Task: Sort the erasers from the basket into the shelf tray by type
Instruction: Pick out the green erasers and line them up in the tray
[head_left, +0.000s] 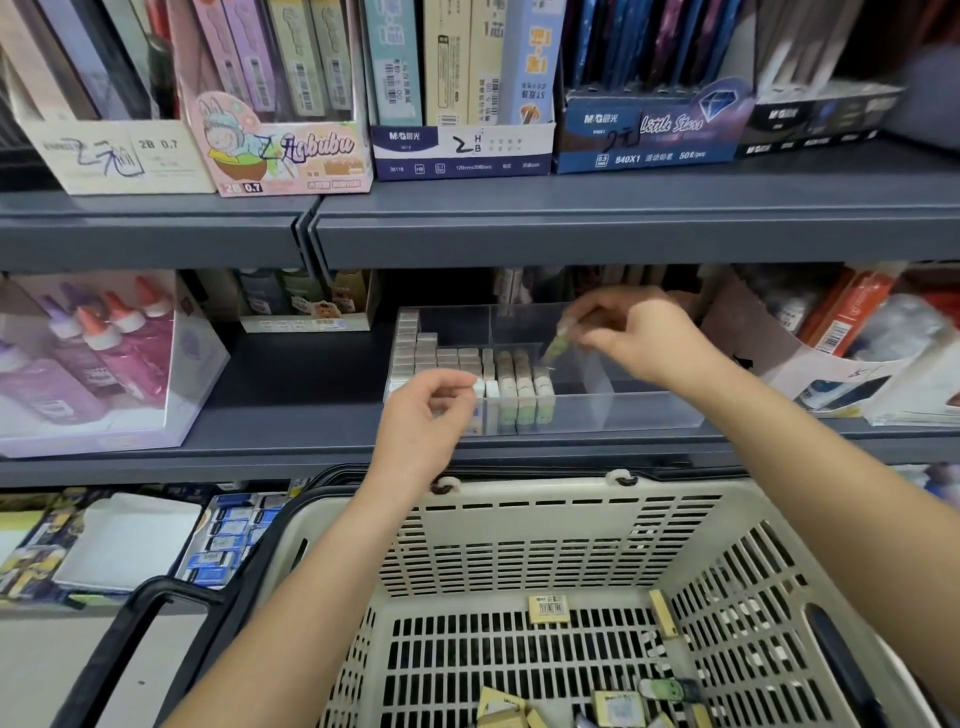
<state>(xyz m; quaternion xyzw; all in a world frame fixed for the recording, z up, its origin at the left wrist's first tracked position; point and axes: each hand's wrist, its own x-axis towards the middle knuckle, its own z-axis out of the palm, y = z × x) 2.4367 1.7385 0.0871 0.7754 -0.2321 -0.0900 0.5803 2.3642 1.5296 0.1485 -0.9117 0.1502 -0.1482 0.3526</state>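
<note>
A clear plastic shelf tray (649, 410) sits on the middle shelf, with rows of white erasers (441, 358) in its left part and green-and-white erasers (524, 387) beside them. My right hand (639, 338) hovers over the tray and pinches a green eraser (555, 347), blurred by motion. In front of the tray's left part my left hand (426, 415) hangs with loosely curled fingers and holds nothing that I can see. Below stands the beige basket (519, 540), with several yellow-sleeved erasers (548, 609) and a green one (667, 688) on its bottom.
Boxes of pencil leads (460, 150) line the upper shelf. Glue bottles in a clear box (93, 364) stand left of the tray, packaged goods (841, 338) to its right. The basket's black handle (130, 623) lies at lower left. The tray's right compartment holds nothing.
</note>
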